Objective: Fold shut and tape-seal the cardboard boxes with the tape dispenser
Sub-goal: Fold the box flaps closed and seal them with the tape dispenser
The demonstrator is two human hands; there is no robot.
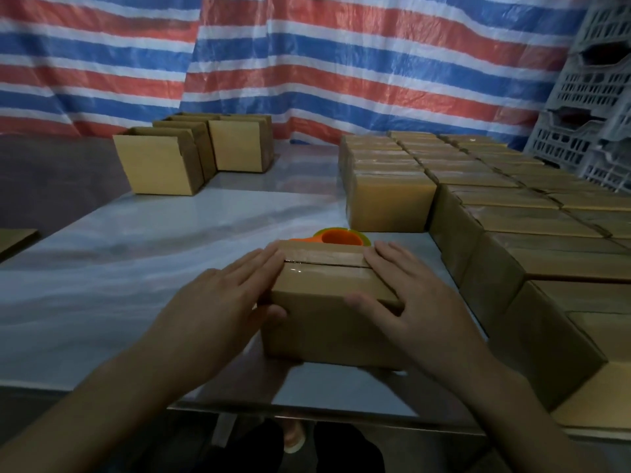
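A small cardboard box (327, 302) stands on the metal table (136, 268) right in front of me, its flaps folded down and clear tape along the top seam. My left hand (222, 295) lies flat against the box's left end with straight fingers and the thumb on the front face. My right hand (403, 295) presses the right end in the same way, thumb on the top front edge. Just behind the box lies the orange and green tape dispenser (338, 237), partly hidden by it.
Several taped boxes (495, 206) stand in tight rows along the right side. Three unsealed boxes (191, 155) sit at the back left. Grey plastic crates (594, 107) are stacked at the far right. A striped tarp hangs behind. The table edge runs near my body.
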